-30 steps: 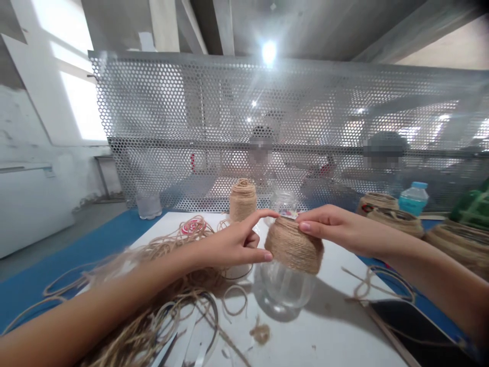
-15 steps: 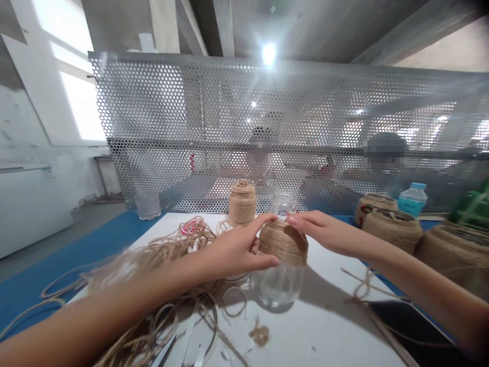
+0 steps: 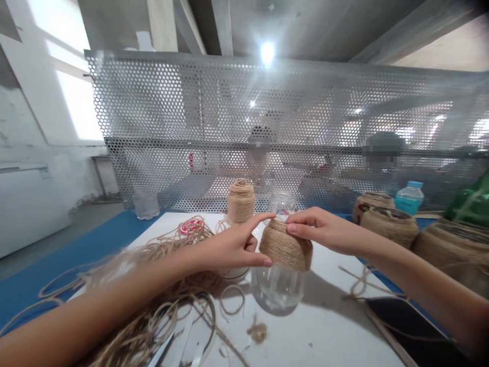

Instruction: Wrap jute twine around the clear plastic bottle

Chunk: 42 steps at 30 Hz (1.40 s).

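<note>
A clear glass jar (image 3: 280,289) stands on the white board, tilted a little, with brown jute twine (image 3: 286,248) wound round its upper half. My left hand (image 3: 240,242) grips it from the left: the index finger reaches the rim, the thumb lies along the lower edge of the winding, and the other fingers are curled. At the top right, my right hand (image 3: 315,227) pinches the twine-covered neck, thumb in front and fingers behind. Whether a loose twine end is between those fingers I cannot tell. A heap of loose twine (image 3: 164,270) lies beside my left forearm.
Behind the jar stand a twine spool (image 3: 241,201) and a bare glass jar (image 3: 281,200). To the right are twine-wrapped jars (image 3: 389,228), a blue-liquid bottle (image 3: 409,198) and a dark flat device (image 3: 408,326). Scissors (image 3: 164,349) lie front left. A perforated metal screen (image 3: 214,117) spans the back.
The jar has tilted slightly, its wrapped part leaning more to the right. My right thumb has come down onto the front of the winding; my left hand has shifted slightly left.
</note>
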### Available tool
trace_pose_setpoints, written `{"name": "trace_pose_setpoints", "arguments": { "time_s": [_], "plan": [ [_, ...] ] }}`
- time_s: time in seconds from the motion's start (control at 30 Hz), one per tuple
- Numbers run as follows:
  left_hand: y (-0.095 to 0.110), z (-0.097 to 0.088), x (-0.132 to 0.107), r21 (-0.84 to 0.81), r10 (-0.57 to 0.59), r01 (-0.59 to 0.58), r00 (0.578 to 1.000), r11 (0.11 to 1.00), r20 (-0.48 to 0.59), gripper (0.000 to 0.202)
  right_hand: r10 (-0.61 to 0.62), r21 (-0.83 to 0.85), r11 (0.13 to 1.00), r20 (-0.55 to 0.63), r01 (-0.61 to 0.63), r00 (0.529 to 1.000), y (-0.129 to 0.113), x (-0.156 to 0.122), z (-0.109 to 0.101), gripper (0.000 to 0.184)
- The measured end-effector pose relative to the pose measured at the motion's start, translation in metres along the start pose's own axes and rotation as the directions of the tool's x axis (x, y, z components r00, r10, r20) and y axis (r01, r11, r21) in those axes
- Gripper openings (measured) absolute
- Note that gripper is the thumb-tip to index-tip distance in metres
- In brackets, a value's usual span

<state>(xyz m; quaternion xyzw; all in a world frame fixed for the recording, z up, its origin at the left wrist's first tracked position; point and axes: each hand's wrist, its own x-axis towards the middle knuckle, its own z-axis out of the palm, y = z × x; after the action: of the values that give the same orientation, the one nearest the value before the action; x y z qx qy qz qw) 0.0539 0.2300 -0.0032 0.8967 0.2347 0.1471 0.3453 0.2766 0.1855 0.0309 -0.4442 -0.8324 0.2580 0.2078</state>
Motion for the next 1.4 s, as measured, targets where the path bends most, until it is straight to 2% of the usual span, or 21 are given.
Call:
{"name": "trace_pose_setpoints", "arguments": {
  "time_s": [0.13, 0.3, 0.53, 0.63, 0.77, 0.9, 0.97, 1.17, 1.4],
  "plan": [
    [-0.013, -0.006, 0.002, -0.017, 0.006, -0.005, 1.0, 1.0, 0.015, 0.074, 0.006, 0.097, 0.995, 0.039, -0.01, 0.999, 0.004, 0.001, -0.003, 0.038],
    [-0.022, -0.007, 0.004, -0.059, 0.001, 0.002, 0.999, 0.998, 0.049, 0.073, -0.035, 0.134, 0.991, 0.068, 0.026, 0.997, 0.009, 0.001, -0.007, 0.04],
    [-0.019, -0.001, 0.004, -0.158, 0.015, -0.003, 0.997, 0.987, 0.077, 0.09, -0.105, 0.125, 0.989, 0.169, 0.085, 0.98, 0.011, -0.001, -0.012, 0.038],
    [-0.014, 0.001, 0.002, -0.118, 0.012, -0.001, 0.996, 0.993, 0.087, 0.089, -0.127, 0.087, 0.99, 0.216, 0.111, 0.968, 0.007, -0.004, -0.014, 0.04],
    [-0.004, 0.008, 0.0, 0.005, 0.008, -0.008, 1.0, 1.0, 0.014, 0.081, -0.145, -0.086, 0.983, 0.152, 0.159, 0.978, -0.003, -0.006, -0.01, 0.037],
    [0.011, 0.02, -0.003, 0.104, 0.01, 0.001, 0.994, 0.995, -0.109, 0.076, -0.099, -0.217, 0.97, 0.05, 0.107, 0.994, -0.012, -0.006, 0.003, 0.035],
    [0.015, 0.023, -0.005, 0.124, 0.012, 0.004, 0.992, 0.992, -0.127, 0.075, -0.095, -0.231, 0.968, 0.023, 0.097, 0.995, -0.014, -0.006, 0.008, 0.037],
    [0.009, 0.013, -0.004, -0.033, 0.035, -0.035, 0.999, 0.999, -0.005, 0.082, -0.077, -0.149, 0.985, 0.049, 0.084, 0.996, -0.011, -0.004, 0.0, 0.039],
    [-0.012, -0.003, 0.002, -0.074, 0.037, -0.032, 0.997, 0.997, 0.067, 0.074, -0.059, 0.011, 0.998, 0.114, 0.058, 0.992, 0.003, -0.001, -0.005, 0.039]
  ]
}}
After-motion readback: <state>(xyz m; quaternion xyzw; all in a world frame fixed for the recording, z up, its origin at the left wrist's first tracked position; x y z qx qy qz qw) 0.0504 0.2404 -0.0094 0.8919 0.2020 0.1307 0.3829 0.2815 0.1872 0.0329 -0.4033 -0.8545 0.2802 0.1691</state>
